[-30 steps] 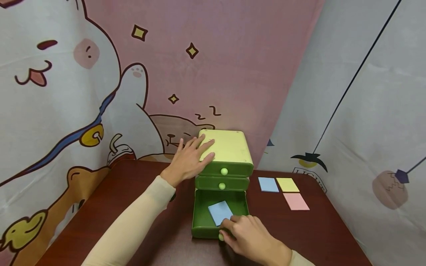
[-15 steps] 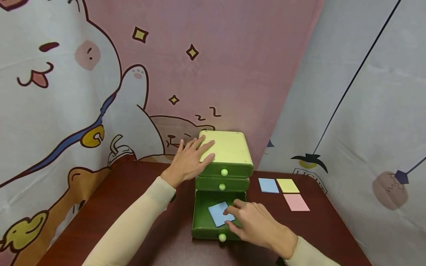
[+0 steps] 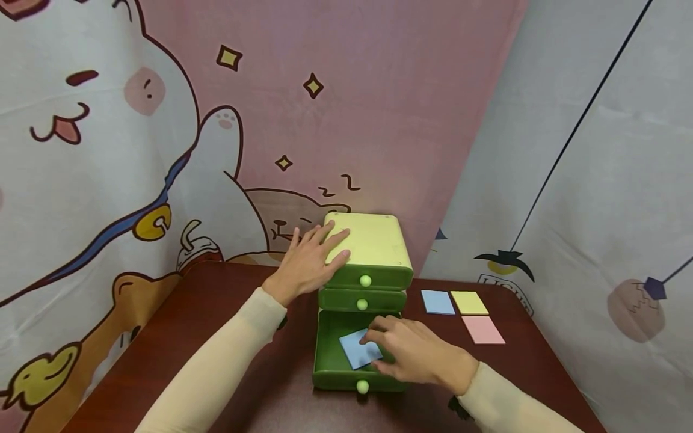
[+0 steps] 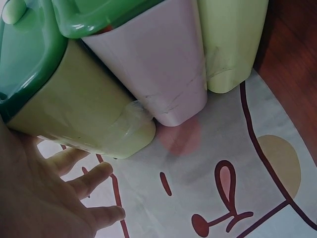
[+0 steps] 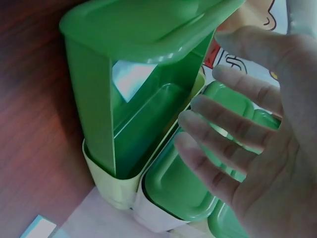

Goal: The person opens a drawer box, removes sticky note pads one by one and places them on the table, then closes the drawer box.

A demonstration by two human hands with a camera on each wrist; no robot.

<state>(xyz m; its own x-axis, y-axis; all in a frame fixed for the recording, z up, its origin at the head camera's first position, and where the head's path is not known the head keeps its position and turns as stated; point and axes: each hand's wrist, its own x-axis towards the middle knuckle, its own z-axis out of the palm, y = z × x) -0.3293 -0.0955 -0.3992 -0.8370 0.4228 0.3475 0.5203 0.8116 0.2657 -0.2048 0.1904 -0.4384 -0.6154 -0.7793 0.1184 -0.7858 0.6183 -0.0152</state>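
A small desk drawer unit [image 3: 373,240] with a pale yellow top and green drawer fronts stands on the table. My left hand [image 3: 303,264] rests on the top's left edge, fingers spread. The lowest drawer [image 3: 331,380] is pulled out, with a light green knob [image 3: 362,386] on its front. Inside it lies a blue sticky note pad [image 3: 353,350]. Over the drawer's right part is my right hand [image 3: 414,352], fingers loosely bent near the pad. In the right wrist view, nothing sits between the right hand's fingers [image 5: 242,124], and the pad [image 5: 131,77] lies apart from them.
On the dark red table [image 3: 260,385], right of the unit, lie another blue pad [image 3: 437,302], a yellow pad [image 3: 469,303] and a pink pad [image 3: 483,330]. The two upper drawers are pushed in. A patterned cloth [image 3: 406,108] hangs behind.
My right hand has let go of the lowest drawer's knob and moved up and right, over the drawer beside the blue pad. The left hand has stayed in place.
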